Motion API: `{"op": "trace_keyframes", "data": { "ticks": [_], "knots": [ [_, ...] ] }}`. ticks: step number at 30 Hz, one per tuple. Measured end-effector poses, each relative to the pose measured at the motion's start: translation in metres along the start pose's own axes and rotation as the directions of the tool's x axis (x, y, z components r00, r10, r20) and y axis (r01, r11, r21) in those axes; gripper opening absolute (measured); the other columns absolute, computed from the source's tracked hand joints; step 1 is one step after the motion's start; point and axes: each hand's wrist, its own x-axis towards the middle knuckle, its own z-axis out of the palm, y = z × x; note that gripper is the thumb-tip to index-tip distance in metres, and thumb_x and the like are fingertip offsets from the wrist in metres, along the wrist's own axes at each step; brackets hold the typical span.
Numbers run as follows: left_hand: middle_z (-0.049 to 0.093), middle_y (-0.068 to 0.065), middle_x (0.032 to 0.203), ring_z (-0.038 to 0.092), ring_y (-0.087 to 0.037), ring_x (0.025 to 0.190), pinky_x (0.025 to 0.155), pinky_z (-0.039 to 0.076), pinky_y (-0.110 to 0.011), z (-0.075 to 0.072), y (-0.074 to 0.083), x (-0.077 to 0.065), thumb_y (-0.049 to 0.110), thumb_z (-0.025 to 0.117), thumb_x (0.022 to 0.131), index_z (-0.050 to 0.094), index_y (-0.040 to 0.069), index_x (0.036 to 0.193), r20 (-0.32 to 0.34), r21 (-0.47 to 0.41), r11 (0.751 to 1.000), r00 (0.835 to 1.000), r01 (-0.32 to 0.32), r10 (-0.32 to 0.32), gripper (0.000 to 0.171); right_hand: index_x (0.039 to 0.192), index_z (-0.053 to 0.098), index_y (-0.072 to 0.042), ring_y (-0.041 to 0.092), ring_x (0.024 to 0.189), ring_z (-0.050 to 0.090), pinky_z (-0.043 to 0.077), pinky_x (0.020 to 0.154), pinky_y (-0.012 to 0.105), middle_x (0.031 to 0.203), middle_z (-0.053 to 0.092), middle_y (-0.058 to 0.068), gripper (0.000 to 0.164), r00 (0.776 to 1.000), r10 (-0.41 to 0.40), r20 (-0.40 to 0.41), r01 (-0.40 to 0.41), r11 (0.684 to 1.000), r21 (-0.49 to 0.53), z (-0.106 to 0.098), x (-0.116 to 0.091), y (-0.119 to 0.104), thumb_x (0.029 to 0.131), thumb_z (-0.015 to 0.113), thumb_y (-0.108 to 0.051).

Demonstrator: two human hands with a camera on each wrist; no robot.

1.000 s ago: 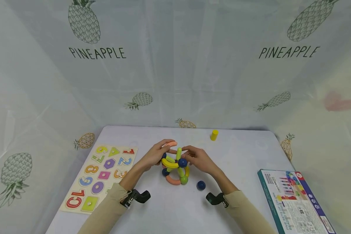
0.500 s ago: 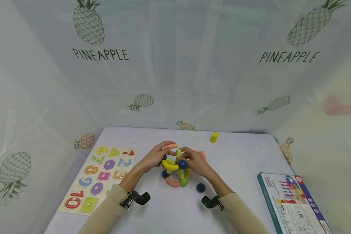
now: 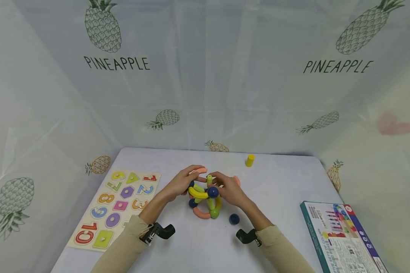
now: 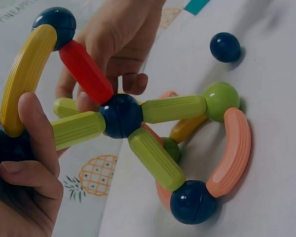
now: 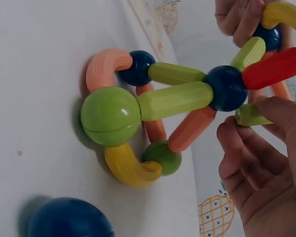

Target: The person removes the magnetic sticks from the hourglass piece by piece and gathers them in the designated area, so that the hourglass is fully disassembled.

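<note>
Left hand on build, right hand pinching green stick

Left hand (image 3: 177,185) grips the build (image 3: 210,204) at a blue ball (image 4: 9,144), fingers curled round it. Coral stick (image 3: 199,171) also at the left fingers, partly hidden by them. Right hand (image 3: 229,188) pinches a green stick (image 5: 251,115), thumb against fingertips, just beside the hub (image 5: 227,89), a dark blue ball; far end covered by the hand, can't tell if the stick joins anything. Hands near each other, one either side of the build.

Build is mid-table, forward of the person. From the hub: red stick (image 4: 87,72) up to the top ball (image 4: 54,25), several more green sticks, one coral straight stick (image 5: 192,129). Yellow curved stick (image 4: 27,79) links the top ball to the ball in the left hand. Lower ring low over the table (image 3: 194,250): green balls, a blue one, coral and yellow curved pieces between. Can't tell whether all of the ring touches down.

Loose ball (image 3: 234,219), dark blue, on the table near the right wrist. Another coral piece (image 3: 237,180) mostly hidden behind the right hand. Yellow cylinder (image 3: 249,160) upright near the far edge. Number board (image 3: 121,218) flat at left, partly under the left sleeve (image 3: 124,242) in view. Box (image 3: 345,235) flat at right. Pineapple-print curtain (image 3: 205,87) behind.
</note>
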Motion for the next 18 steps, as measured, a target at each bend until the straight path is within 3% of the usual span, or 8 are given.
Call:
{"op": "trace_keyframes", "data": {
  "ticks": [5,12,18],
  "knots": [
    [0.071,-0.012,0.123,0.033,-0.011,0.039,0.040,0.028,-0.021,0.000,0.003,-0.001,0.035,0.038,0.110,0.046,0.025,0.149,0.007,0.000,1.000,1.000,0.001,-0.001,0.041,0.133,0.061,-0.020,0.017,0.089,0.067,0.055,0.062,0.029,0.108,0.072,0.001,0.037,1.000,0.005,-0.013,-0.004,1.000,0.010,-0.007,-0.003,-0.001,0.099,0.066,-0.033],
    [0.072,-0.007,0.120,0.037,-0.012,0.039,0.039,0.029,-0.021,0.000,0.004,-0.002,0.037,0.039,0.110,0.049,0.030,0.145,0.005,0.006,1.000,1.000,0.018,-0.018,0.038,0.129,0.062,-0.020,0.036,0.089,0.069,0.055,0.062,0.030,0.100,0.073,0.000,0.030,0.998,0.054,-0.017,-0.053,0.997,0.059,-0.025,-0.013,0.003,0.100,0.064,-0.031],
    [0.073,-0.006,0.120,0.039,-0.012,0.040,0.040,0.029,-0.021,0.001,0.004,-0.001,0.038,0.039,0.110,0.049,0.030,0.146,0.009,0.015,1.000,1.000,0.013,-0.013,0.039,0.127,0.064,-0.017,0.030,0.093,0.068,0.056,0.064,0.030,0.103,0.070,0.001,0.034,0.995,0.082,-0.058,-0.081,0.996,0.022,-0.047,-0.031,0.015,0.098,0.067,-0.034]
  ]
}}
